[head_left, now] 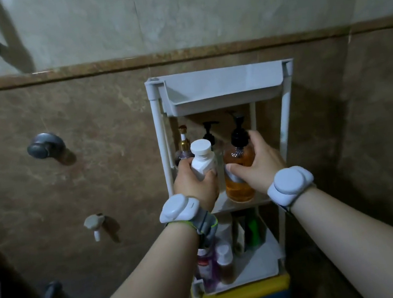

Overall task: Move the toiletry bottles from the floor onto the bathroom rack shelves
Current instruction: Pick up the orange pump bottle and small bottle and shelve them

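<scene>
Now left hand (194,184) fingers clamp the white bottle (202,159), cap tilted up-right; right hand (257,165) fingers clasp the upright amber bottle (239,175).

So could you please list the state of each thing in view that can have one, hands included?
left hand: shut on white bottle, at the middle shelf
white bottle: capped, tilted, held
right hand: shut on amber pump bottle
amber pump bottle: upright, standing on the middle shelf, partly full
top tray: nothing visible in it
bottom shelf: holds several bottles
gold-capped bottle: upright at the back of the middle shelf
</scene>
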Tool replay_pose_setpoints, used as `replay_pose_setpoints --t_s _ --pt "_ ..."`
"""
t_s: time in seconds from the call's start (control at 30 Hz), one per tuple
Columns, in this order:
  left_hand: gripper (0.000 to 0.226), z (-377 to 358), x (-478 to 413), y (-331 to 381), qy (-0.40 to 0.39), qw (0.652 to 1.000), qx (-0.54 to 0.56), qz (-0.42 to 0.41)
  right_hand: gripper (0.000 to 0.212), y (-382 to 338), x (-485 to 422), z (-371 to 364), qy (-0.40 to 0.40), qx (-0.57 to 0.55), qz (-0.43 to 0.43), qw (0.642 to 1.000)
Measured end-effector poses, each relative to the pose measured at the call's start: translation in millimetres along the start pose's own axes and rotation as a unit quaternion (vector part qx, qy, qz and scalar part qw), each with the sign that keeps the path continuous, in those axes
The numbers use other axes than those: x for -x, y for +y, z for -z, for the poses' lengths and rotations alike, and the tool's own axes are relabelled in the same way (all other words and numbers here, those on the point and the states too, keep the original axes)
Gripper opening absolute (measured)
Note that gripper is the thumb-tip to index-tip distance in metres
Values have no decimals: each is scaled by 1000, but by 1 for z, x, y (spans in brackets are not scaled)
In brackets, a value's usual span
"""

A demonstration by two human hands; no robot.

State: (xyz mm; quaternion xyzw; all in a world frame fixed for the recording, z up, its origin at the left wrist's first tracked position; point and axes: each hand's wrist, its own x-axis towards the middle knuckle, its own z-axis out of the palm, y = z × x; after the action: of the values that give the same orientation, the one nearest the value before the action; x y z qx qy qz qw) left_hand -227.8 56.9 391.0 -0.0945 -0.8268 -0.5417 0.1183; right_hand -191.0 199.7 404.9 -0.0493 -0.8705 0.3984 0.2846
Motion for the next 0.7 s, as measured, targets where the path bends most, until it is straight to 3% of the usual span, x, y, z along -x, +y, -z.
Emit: replay_pose_setpoints --t_s 0.27,0.7 --pt "39 -25 -35 -24 17 999 -37 32 68 46 -52 -31 16 -16 -66 998" --pt "47 -52 -41 -38 58 995 -65 37 66 77 -80 -56 2 -24 -106 994"
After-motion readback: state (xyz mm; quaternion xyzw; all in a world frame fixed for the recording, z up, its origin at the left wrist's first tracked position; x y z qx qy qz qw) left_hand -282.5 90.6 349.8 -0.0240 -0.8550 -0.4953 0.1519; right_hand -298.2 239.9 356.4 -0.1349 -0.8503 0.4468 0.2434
